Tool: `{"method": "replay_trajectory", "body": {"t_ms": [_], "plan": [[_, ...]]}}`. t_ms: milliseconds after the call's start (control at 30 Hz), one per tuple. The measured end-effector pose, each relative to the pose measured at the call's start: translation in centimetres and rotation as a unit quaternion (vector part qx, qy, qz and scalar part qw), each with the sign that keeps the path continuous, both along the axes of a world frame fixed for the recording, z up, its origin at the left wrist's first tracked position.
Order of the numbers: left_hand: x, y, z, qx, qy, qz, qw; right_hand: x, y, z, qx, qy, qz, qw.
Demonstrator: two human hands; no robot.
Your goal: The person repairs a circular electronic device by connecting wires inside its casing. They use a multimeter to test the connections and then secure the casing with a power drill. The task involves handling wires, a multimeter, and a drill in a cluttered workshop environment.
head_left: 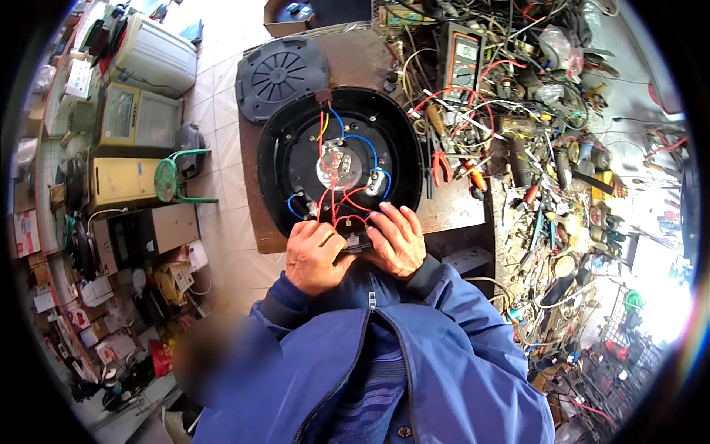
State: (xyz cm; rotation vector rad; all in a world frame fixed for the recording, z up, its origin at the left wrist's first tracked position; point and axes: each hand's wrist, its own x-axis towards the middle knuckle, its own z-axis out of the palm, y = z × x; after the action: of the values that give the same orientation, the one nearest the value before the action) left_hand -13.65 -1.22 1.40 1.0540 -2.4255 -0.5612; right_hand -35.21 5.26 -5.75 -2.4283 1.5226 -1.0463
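Observation:
A round black appliance housing (405,159) lies with its open inside facing up on the brown table. Red wires (333,203), blue wires (362,139) and a short yellow wire (324,127) run across its inside, around a silvery round centre plate (323,175). At the near rim, my left hand (316,255) is closed with bent fingers over the edge. My right hand (397,243) closes on the same rim just to the right, its fingertips beside the ends of the red wires. A small part (355,240) shows between my thumbs. My fingers hide the exact points of contact.
A black vented cover (277,78) lies against the housing's far left. To the right are a multimeter (464,59), red-handled pliers (441,169) and a dense heap of tools and cables. A green stool (166,180) and stacked appliances (122,181) stand left of the table.

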Motion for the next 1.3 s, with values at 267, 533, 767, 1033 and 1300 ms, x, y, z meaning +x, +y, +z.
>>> {"method": "replay_trajectory", "body": {"t_ms": [267, 533, 767, 1033, 1300], "plan": [[-0.5, 0.4, -0.4, -0.015, 0.021, 0.025, 0.999, 0.5, -1.2, -1.0, -0.066, -0.024, -0.024, 0.997], [0.0, 0.5, -1.3, -0.036, 0.037, 0.020, 0.998, 0.9, -1.2, 0.4, -0.018, -0.015, -0.033, 0.999], [1.5, 0.7, -1.4, -0.050, 0.071, 0.018, 0.996, -0.7, -2.0, 6.7, 0.103, -0.020, 0.047, 0.993], [3.6, 4.3, -0.6, 0.017, 0.181, 0.044, 0.982, 1.6, -6.7, 7.7, 0.212, -0.068, 0.054, 0.973], [4.3, 6.5, -2.2, 0.228, 0.133, 0.086, 0.961, 3.2, -8.6, 8.6, 0.346, 0.166, 0.058, 0.922]]}}
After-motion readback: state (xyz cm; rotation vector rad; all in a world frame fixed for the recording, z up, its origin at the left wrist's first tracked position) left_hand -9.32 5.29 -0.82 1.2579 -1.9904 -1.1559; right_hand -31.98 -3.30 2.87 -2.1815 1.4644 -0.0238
